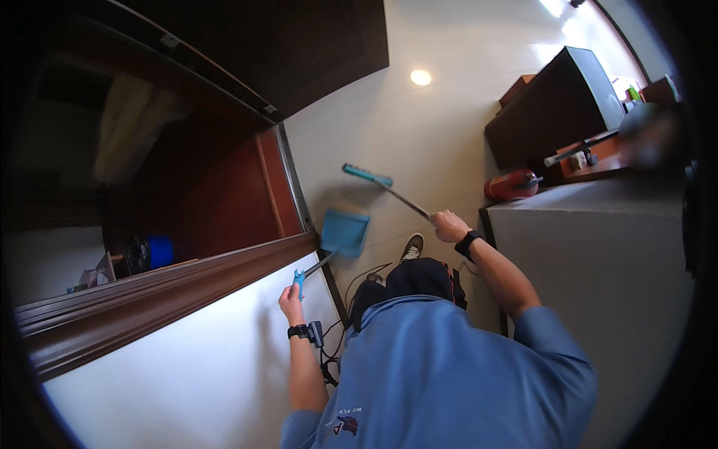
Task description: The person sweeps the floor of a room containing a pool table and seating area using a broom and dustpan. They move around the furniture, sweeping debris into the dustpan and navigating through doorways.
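Note:
My left hand (291, 303) grips the light-blue handle of a long-handled dustpan (343, 231). The pan sits low beside the door frame, its opening facing away from me. In my right hand (450, 225) is the metal stick of a broom (367, 174) with a narrow teal head. That head is ahead of the dustpan and apart from it, with a shadow under it on the floor; whether its bristles touch the tiles I cannot tell. Both wrists wear black straps.
To the left is a doorway with a brown wooden frame (185, 300) and an open dark door (314, 45). A red fire extinguisher (510, 185) stands at right, by a dark cabinet (544, 106) and a grey-white partition (583, 258). Black cables (350, 286) hang near my legs, above the pale tiled floor (443, 134).

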`<state>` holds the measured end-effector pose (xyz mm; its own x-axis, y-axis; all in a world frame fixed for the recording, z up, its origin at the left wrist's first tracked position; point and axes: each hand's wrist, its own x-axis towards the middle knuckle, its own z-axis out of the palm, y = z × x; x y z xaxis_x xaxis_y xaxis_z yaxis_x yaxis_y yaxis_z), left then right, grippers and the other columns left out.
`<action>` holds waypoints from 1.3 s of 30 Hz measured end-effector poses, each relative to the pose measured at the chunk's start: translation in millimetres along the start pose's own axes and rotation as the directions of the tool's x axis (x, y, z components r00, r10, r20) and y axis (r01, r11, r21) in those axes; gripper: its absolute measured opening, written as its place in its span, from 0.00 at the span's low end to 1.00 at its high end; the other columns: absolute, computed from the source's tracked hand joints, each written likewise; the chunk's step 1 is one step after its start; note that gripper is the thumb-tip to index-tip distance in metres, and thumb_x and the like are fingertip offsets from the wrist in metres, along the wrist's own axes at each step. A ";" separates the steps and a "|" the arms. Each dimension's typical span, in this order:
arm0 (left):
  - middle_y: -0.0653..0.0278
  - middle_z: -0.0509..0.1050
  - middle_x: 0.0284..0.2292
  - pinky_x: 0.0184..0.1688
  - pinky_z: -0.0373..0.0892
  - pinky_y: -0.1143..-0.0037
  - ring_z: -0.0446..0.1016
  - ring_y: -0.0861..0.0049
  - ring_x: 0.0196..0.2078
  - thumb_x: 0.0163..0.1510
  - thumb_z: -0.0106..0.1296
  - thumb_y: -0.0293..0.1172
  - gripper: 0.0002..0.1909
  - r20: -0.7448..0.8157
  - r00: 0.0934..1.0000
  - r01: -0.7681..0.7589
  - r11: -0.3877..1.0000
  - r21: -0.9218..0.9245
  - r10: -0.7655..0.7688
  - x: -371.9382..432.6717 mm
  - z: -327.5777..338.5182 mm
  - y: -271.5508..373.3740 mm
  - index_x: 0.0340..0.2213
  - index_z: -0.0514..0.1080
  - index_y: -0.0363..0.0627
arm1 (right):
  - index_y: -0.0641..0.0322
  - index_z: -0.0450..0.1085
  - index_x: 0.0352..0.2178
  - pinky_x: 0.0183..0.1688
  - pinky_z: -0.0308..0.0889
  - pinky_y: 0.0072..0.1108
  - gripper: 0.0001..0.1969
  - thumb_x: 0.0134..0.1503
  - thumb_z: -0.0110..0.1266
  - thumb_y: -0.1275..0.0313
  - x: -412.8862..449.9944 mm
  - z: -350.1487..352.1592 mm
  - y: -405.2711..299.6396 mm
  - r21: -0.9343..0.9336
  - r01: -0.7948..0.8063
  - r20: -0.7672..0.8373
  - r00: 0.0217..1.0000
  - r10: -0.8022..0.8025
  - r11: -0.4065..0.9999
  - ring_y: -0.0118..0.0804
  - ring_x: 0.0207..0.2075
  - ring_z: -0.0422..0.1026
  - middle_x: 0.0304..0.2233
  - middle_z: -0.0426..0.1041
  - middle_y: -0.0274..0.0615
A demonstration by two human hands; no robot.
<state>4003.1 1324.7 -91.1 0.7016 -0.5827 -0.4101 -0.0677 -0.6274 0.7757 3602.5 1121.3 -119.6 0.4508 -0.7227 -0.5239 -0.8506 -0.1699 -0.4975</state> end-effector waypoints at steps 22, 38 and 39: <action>0.67 0.65 0.16 0.20 0.57 0.82 0.62 0.84 0.16 0.47 0.47 0.35 0.12 0.205 0.973 0.094 0.993 0.066 -0.106 127.6 28.5 96.6 0.23 0.69 0.36 | 0.56 0.68 0.37 0.14 0.56 0.15 0.16 0.42 0.51 0.72 14.4 -9.8 10.0 0.571 -0.563 0.291 0.820 0.494 0.598 0.23 0.12 0.58 0.13 0.62 0.33; 0.71 0.65 0.14 0.19 0.58 0.83 0.63 0.87 0.16 0.44 0.49 0.35 0.10 0.600 0.774 -0.348 0.928 0.135 0.203 175.7 183.7 205.4 0.21 0.69 0.40 | 0.60 0.68 0.29 0.09 0.48 0.15 0.10 0.42 0.47 0.74 -129.0 -8.7 109.9 0.905 -0.426 0.223 0.484 0.846 0.005 0.20 0.08 0.54 0.10 0.58 0.28; 0.70 0.65 0.13 0.19 0.59 0.82 0.63 0.86 0.16 0.43 0.50 0.36 0.11 0.605 0.765 -0.413 0.889 0.200 0.219 177.7 199.9 212.3 0.21 0.69 0.40 | 0.61 0.68 0.28 0.10 0.49 0.17 0.09 0.41 0.47 0.73 -119.5 -19.9 102.8 0.878 -0.475 0.192 0.462 0.866 0.059 0.21 0.09 0.55 0.10 0.58 0.29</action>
<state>3971.6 984.8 -95.1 0.0926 -0.8959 -0.4345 -0.4917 -0.4206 0.7624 3455.8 1176.9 -94.5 -0.4763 -0.3522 -0.8057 -0.0265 0.9216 -0.3872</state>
